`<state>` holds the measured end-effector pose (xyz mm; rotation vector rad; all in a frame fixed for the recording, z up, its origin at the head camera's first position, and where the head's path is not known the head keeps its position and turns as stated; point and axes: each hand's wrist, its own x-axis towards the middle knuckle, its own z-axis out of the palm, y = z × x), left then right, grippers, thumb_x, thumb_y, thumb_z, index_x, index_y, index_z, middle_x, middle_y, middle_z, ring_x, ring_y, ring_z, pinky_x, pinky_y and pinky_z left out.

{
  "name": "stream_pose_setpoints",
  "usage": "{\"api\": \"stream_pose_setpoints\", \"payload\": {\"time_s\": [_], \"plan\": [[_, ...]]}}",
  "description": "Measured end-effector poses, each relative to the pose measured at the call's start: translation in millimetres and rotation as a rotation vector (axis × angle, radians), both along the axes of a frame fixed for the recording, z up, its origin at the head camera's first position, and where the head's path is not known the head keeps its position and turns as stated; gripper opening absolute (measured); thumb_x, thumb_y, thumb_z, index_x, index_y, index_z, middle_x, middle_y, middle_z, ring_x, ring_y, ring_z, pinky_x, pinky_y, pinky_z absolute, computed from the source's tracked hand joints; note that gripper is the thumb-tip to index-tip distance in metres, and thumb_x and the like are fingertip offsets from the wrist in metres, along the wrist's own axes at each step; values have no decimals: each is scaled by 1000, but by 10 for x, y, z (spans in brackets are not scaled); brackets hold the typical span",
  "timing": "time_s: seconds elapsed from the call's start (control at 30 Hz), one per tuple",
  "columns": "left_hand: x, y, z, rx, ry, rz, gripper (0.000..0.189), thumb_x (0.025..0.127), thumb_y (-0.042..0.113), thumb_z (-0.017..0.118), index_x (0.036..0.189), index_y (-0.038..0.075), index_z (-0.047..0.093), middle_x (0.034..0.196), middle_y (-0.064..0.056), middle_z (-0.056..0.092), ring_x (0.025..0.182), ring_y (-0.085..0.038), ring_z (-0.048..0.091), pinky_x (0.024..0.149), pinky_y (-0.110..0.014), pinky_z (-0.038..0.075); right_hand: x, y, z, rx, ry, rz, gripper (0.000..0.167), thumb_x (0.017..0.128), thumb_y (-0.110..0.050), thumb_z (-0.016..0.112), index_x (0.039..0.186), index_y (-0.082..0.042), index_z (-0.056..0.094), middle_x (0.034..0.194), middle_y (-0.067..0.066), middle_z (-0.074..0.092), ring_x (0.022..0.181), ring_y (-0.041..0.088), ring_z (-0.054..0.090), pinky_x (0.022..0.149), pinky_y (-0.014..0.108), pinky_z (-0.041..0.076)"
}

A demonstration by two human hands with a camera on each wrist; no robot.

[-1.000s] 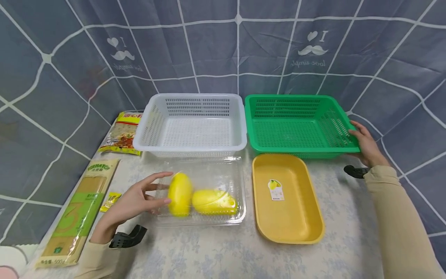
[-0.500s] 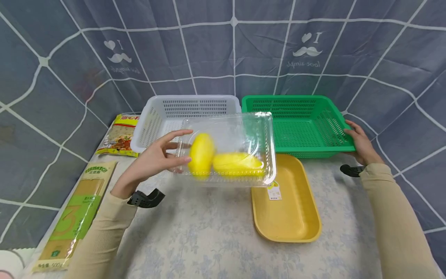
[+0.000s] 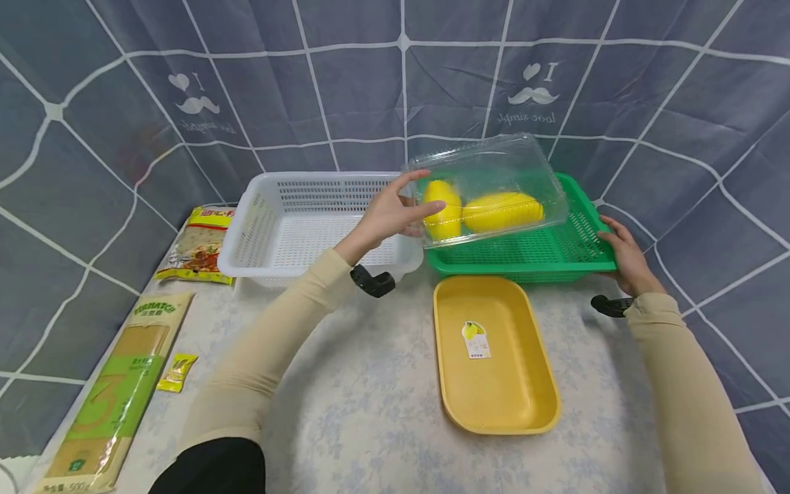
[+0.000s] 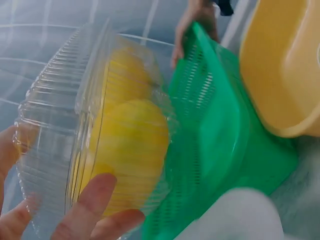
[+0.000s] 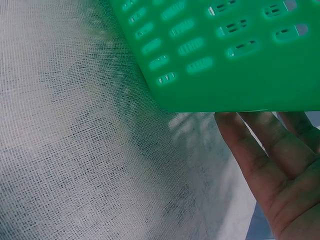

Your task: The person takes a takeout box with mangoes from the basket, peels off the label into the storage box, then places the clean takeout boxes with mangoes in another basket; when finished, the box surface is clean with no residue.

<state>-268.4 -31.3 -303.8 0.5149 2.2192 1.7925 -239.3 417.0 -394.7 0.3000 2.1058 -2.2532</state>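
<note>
My left hand (image 3: 398, 216) grips the left end of a clear plastic clamshell box (image 3: 487, 154), held tilted above the green basket (image 3: 521, 269). Inside the box lie an upright-lying yellow fruit (image 3: 443, 209) and a sideways yellow fruit (image 3: 503, 211), both long and mango-like. The left wrist view has the fingers (image 4: 82, 215) against the box's end, with the thumb and fingers on opposite faces. At the basket's right end my right hand (image 3: 628, 259) holds the rim. In the right wrist view its fingers (image 5: 265, 145) reach up to the rim of the green basket (image 5: 225, 90).
A white basket (image 3: 321, 269) stands beside the green one. In front is a yellow tray (image 3: 500, 384) with a lemon-picture sticker. On the left lie a noodle packet (image 3: 117, 391), a food bag (image 3: 200, 245) and a small yellow sachet (image 3: 177, 372). A patterned curtain (image 3: 345, 82) hangs behind.
The left hand has lifted the clear box off the table and carried it rightwards and back, from before the white basket to above the green one. My right hand stays at the green basket's rim.
</note>
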Motion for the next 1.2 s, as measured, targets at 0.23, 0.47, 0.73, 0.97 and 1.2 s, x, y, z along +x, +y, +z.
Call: {"api": "stream_pose_setpoints", "payload": {"time_s": [0.23, 0.47, 0.73, 0.97, 1.2], "plan": [[-239, 467, -264, -127, 0, 6, 72, 83, 38, 73, 144, 22, 39, 82, -15, 66, 64, -34, 66, 68, -37, 55, -20, -49, 21, 16, 1, 5, 51, 100, -27, 48, 148, -32, 32, 107, 1, 47, 66, 12, 64, 51, 31, 54], [-319, 873, -393, -426, 85, 34, 75, 84, 45, 69, 146, 19, 37, 98, -11, 67, 69, -25, 64, 75, -31, 51, -29, -17, 10, 19, -1, 9, 51, 100, -28, 49, 147, -33, 32, 108, 1, 47, 67, 11, 64, 52, 30, 54], [-296, 1066, -494, -516, 76, 57, 76, 87, 42, 67, 149, 16, 31, 120, -12, 61, 86, -23, 64, 85, -33, 48, -12, -26, -8, 18, -8, 24, 53, 99, -29, 49, 148, -32, 29, 106, 0, 49, 69, 11, 64, 53, 31, 54], [-381, 1190, -553, -550, -18, 47, 80, 92, 36, 61, 154, 19, 13, 113, -15, 63, 60, -17, 55, 63, -28, 48, 4, -17, 1, 26, -7, 11, 52, 99, -29, 49, 148, -33, 31, 109, 1, 46, 71, 11, 63, 54, 30, 54], [-402, 1246, -609, -589, -67, 80, 77, 99, 29, 51, 153, 11, 0, 94, -15, 67, 45, -14, 40, 47, -27, 35, 21, -16, 16, 44, -1, 9, 53, 100, -28, 48, 149, -32, 28, 108, 0, 48, 70, 11, 64, 53, 30, 54]]}}
